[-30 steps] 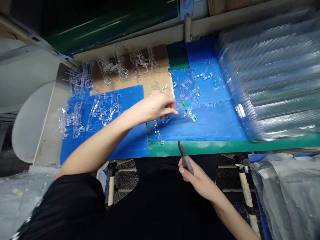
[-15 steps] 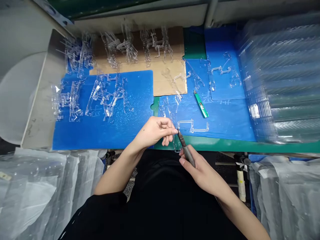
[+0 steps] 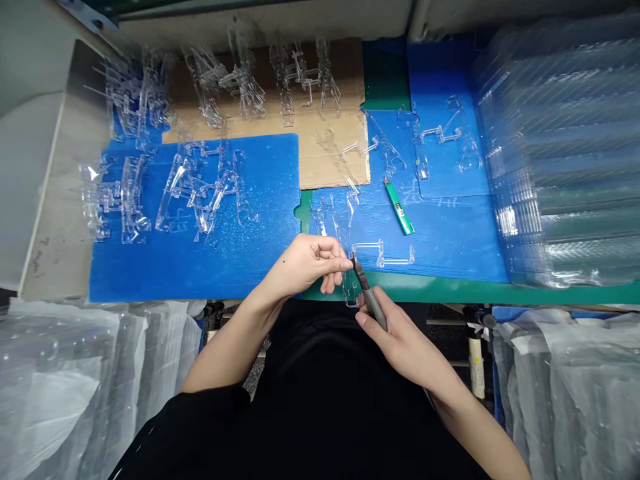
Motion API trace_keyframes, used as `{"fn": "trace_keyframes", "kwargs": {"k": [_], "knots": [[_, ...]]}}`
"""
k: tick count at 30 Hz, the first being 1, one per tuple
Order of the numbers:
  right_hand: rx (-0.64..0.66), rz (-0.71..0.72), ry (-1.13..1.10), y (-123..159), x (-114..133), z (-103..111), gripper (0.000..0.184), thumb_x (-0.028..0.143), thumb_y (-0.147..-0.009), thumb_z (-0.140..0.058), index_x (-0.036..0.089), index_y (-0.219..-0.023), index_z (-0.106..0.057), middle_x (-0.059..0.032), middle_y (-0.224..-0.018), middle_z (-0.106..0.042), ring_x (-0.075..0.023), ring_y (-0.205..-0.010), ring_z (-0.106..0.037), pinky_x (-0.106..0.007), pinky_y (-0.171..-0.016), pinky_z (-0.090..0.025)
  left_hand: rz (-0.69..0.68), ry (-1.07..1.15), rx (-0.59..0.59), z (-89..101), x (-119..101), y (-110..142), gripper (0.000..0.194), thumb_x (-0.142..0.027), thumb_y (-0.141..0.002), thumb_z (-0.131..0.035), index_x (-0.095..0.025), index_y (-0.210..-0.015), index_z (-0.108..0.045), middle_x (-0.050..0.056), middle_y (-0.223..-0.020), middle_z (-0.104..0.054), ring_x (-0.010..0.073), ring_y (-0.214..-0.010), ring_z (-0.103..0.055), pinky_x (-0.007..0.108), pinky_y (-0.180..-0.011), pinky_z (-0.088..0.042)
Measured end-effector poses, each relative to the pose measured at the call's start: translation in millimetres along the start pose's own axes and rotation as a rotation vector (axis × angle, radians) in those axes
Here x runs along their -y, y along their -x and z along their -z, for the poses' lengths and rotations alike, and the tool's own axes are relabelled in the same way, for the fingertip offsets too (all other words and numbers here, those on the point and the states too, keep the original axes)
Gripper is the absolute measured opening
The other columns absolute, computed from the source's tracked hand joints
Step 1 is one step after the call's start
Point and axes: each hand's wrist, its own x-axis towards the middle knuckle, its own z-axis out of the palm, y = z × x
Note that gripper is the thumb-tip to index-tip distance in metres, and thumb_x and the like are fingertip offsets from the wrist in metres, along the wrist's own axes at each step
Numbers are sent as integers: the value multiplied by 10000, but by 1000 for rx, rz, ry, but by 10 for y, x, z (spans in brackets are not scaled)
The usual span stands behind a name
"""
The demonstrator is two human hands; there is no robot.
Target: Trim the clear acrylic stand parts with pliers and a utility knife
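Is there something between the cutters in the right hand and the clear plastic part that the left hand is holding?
Nothing visible stands between them. The tips of the side cutters in the right hand are right by the clear plastic part held in the left hand. The left fingertips are very close beside the tips.

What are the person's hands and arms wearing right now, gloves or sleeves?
No gloves: the left hand and right hand are bare, with no ring or wristband visible, and the forearms are uncovered too. The only covering is a black sleeve on the left upper arm, with no visible markings.
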Motion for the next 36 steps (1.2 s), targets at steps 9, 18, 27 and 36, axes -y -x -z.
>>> {"fn": "trace_keyframes", "kwargs": {"k": [9,18,27,36], "knots": [[55,9,-1,-15,-23,85,213,461,-1109,-511,249,-1112,-524,-26,-1057,-614,-231,-967,-580,-424,-916,-450,68,17,18,-64,-43,-41,339,-361,-857,-923,-140,-715,-709,5,-591,-716,96,-441,-636,165,-436,-506],[140,-54,-366,-102,-245,119,266,492,-1089,-574,246,-1017,-501,45,-788,-439,-125,-642,-391,-274,-594,-383,164,-79,85,-77,6,-226,464,-483,-871,-888,-143,-671,-643,12,-554,-691,88,-399,-602,165,-416,-479],[108,-140,-874,-260,-478,43,474,531,-921,-804,245,-924,-426,96,-727,-394,-53,-544,-216,-217,-505,-175,352,-125,39,-177,141,-549,546,-570,-758,-955,-140,-674,-628,45,-550,-697,119,-415,-629,188,-409,-506],[47,-81,-905,-163,-582,73,476,523,-914,-819,237,-912,-438,98,-720,-387,-55,-548,-221,-205,-501,-169,368,-504,-5,-219,81,-619,510,-530,-912,-844,-162,-654,-603,59,-555,-709,154,-419,-650,235,-456,-527]]}}
